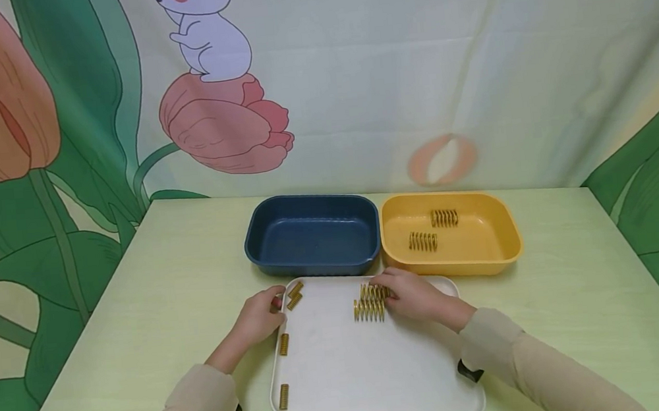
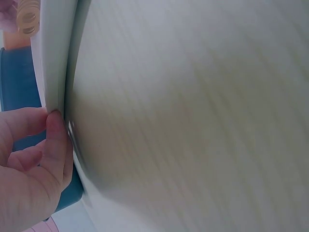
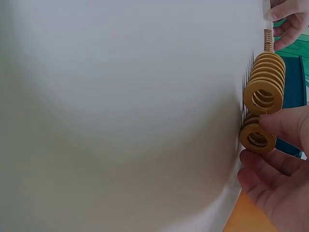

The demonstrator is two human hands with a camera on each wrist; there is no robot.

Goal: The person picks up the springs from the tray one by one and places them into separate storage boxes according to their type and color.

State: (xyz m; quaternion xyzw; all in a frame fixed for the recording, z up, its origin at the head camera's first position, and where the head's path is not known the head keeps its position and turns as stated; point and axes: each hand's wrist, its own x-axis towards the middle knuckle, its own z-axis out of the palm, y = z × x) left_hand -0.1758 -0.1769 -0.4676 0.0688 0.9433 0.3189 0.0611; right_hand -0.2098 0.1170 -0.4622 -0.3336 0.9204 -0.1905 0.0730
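My left hand (image 1: 261, 316) pinches the left rim of a white tray (image 1: 346, 382) near its far corner; in the left wrist view the fingertips (image 2: 55, 123) meet at the rim. Two large gold coil springs lie side by side on the tray's far half. The right hand (image 1: 412, 293) holds the farther spring (image 3: 257, 138) between thumb and fingers, and part of that spring is hidden by them. Just nearer lies the other large spring (image 1: 369, 309). Along the tray's left edge are several small gold springs, one (image 1: 284, 344) close to the left hand.
Behind the tray stand a dark blue bin (image 1: 315, 240) and, to its right, a yellow bin (image 1: 476, 244) with two large springs (image 1: 424, 241) in it. The pale green table (image 1: 584, 313) extends on both sides. A printed curtain (image 1: 355, 97) hangs behind.
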